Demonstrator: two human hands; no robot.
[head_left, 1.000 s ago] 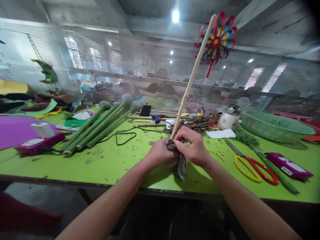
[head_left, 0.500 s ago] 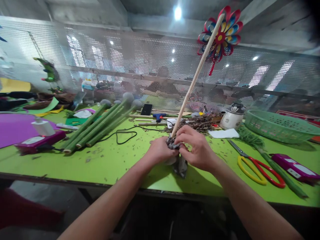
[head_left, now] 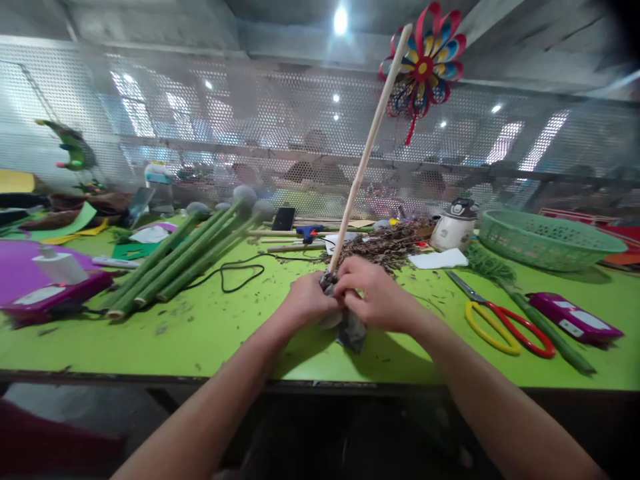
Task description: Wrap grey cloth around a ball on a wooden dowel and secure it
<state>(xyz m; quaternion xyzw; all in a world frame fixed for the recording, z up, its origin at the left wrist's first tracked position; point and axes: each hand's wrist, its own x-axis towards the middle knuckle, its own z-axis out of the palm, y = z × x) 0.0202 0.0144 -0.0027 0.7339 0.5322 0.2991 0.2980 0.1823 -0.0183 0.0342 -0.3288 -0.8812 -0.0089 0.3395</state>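
A pale wooden stick [head_left: 367, 153] leans up and to the right, its lower end inside a crumpled bundle of grey, cloth-like material [head_left: 353, 333]. My left hand [head_left: 311, 300] is wrapped round this bundle at the stick's base. On the bundle's upper right, my right hand [head_left: 373, 293] pinches the grey material with bent fingers. A loose end of the material hangs below both hands, over the green table [head_left: 240, 340]. Most of the bundle is covered by my hands, so the stick's lower tip is hidden.
Green-wrapped sticks with grey round heads [head_left: 195, 250] lie at left, near a purple power strip [head_left: 55, 297]. Dried twigs [head_left: 385, 243] and a blue glue gun [head_left: 307, 231] lie behind. Right are scissors [head_left: 500, 320], a green basket [head_left: 545, 240] and a white pot [head_left: 453, 230].
The whole view has shifted, so things on the table appear further left. The stick stands slightly more upright. My right hand's fingers have closed nearer to the stick's base.
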